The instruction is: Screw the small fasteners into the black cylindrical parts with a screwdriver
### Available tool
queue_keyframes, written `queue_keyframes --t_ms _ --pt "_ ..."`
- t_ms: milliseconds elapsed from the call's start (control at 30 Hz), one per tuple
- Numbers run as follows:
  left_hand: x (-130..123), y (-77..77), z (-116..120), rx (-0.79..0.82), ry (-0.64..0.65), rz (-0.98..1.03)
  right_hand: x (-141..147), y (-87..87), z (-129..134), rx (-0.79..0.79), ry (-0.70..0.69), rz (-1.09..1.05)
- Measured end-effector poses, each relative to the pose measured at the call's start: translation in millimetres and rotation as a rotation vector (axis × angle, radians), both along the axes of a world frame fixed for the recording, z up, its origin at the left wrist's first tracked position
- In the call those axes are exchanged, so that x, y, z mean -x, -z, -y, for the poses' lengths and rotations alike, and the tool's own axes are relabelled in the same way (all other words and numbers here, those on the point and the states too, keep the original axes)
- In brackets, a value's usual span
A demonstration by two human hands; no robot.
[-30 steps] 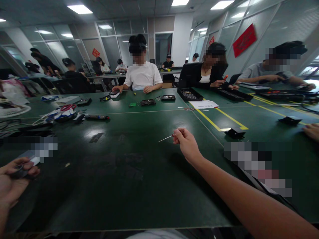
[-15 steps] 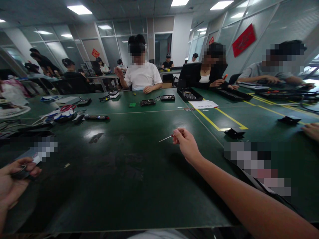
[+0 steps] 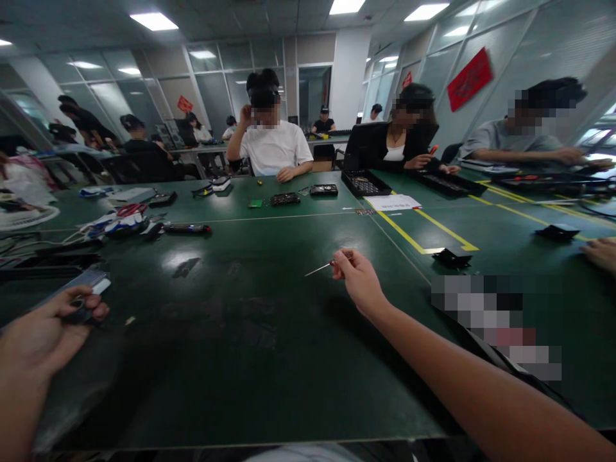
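Note:
Over the middle of the green table, my right hand (image 3: 359, 279) is closed round a small screwdriver (image 3: 317, 269). Its thin metal shaft points left and slightly down, while most of the handle is hidden in my fingers, with a bit of red showing. At the left side, my left hand (image 3: 51, 337) has its fingers curled round a small dark object (image 3: 79, 312), partly covered and too unclear to name. Just behind that hand lies a clear flat plastic case or bag (image 3: 91, 282). A tiny pale scrap (image 3: 130, 320) rests on the table to its right.
A dark pen-like tool (image 3: 187, 229) and red-handled scissors (image 3: 131, 209) with cables lie back left. Circuit pieces (image 3: 285, 199) and a black tray (image 3: 366, 183) stand farther off. A small black part (image 3: 452, 258) is at right. Several people sit around; a co-worker's hand (image 3: 601, 253) rests at the right edge.
My left hand has moved right and slightly up with the dark object in it. My right hand has barely moved. The person opposite has raised a hand to their head.

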State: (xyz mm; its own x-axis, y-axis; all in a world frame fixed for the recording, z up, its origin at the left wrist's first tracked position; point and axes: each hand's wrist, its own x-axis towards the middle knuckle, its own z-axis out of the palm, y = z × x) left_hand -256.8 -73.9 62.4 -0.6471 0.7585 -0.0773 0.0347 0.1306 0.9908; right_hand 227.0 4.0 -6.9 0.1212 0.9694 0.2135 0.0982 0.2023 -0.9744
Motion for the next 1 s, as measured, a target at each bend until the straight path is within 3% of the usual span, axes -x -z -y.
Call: queue_keyframes --t_ms 133,233,500,667,767,833,1000 --pt "-47.1 -14.0 -14.3 -0.045 0.066 0.186 0.9 -0.1 0.6 0.003 -0.023 -0.022" --pt "-78.6 -13.6 -32.4 -0.046 0.235 0.19 1.5 -1.5 1.4 0.022 -0.043 -0.051" --pt "-189.4 -0.1 -82.8 -0.112 0.755 -0.234 -1.3 -6.2 1.8 -0.001 -0.048 -0.025" --pt "-254.3 31.8 -89.2 -0.101 0.925 -0.472 -1.5 -11.0 5.9 -0.035 -0.074 0.034" --pt "-268.3 54.2 -84.1 -0.149 1.022 -0.667 -0.1 -14.0 10.3 -0.048 -0.086 0.058" --pt "-268.3 64.8 -80.0 -0.161 1.006 -0.762 1.0 -15.3 12.8 -0.064 -0.095 0.055" --pt "-260.5 71.8 -77.0 -0.145 0.924 -0.678 2.8 -16.7 15.0 -0.104 -0.126 -0.017"
